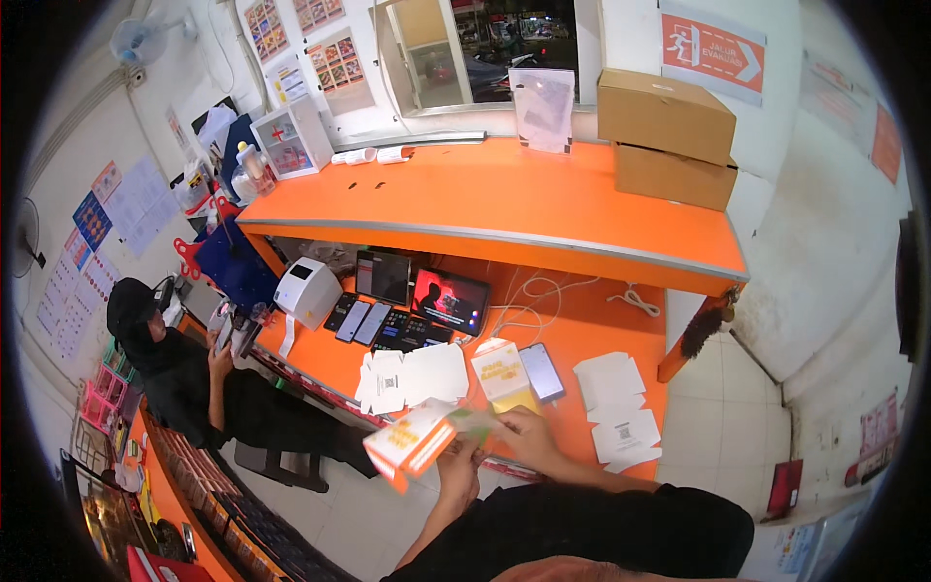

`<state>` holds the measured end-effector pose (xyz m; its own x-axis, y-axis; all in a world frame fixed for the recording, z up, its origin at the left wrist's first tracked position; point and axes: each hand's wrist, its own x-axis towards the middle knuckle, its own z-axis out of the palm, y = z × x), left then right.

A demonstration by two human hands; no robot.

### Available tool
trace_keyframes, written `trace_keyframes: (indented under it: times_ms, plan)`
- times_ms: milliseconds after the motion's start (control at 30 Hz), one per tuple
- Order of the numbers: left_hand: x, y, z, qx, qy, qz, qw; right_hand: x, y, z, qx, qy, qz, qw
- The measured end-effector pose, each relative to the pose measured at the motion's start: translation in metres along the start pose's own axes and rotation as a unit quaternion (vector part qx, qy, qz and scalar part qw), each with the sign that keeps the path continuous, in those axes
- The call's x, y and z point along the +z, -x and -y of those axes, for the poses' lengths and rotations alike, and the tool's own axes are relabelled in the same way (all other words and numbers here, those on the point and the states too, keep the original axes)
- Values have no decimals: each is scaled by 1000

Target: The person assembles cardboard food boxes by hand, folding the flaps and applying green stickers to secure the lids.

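Note:
A printed food carton (412, 441), white with orange and yellow print, is tilted in front of me, partly folded. My left hand (460, 468) is closed on its near right part. My right hand (526, 435) is at the carton's greenish, blurred end, fingers bent around it; the exact grip is partly smeared. Just beyond my right hand lies another printed carton (498, 369) with a yellow lower panel, beside a lit smartphone (541, 372). Flat white carton blanks (434, 374) are left of it, and one more white blank (611, 376) lies to the right.
Above the orange desk (572, 335) runs a raised orange shelf (456, 194) carrying brown boxes (669, 116). A white label printer (308, 291), tablets (451, 299), phones and cables (529, 296) sit underneath. A person in black (184, 373) stands at the left, holding a phone.

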<state>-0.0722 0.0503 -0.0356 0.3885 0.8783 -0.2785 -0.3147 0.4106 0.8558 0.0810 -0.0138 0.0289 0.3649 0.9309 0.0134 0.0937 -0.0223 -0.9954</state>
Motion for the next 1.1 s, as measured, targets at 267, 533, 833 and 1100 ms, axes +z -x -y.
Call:
trace_keyframes:
  times_ms: [267, 533, 833, 1100]
  plan:
    - [58, 31, 17, 64, 77, -70, 993, -38, 14, -9, -134, 130, 54, 981]
    - [64, 41, 27, 86, -23, -55, 995, -50, 8, -36, -18, -112, 70, 991]
    - [79, 49, 22, 75, 78, -34, 994, -59, 18, -13, -53, -76, 81, 992]
    - [72, 63, 36, 74, 138, 14, 988, -65, 29, -31, -230, 45, 97, 967]
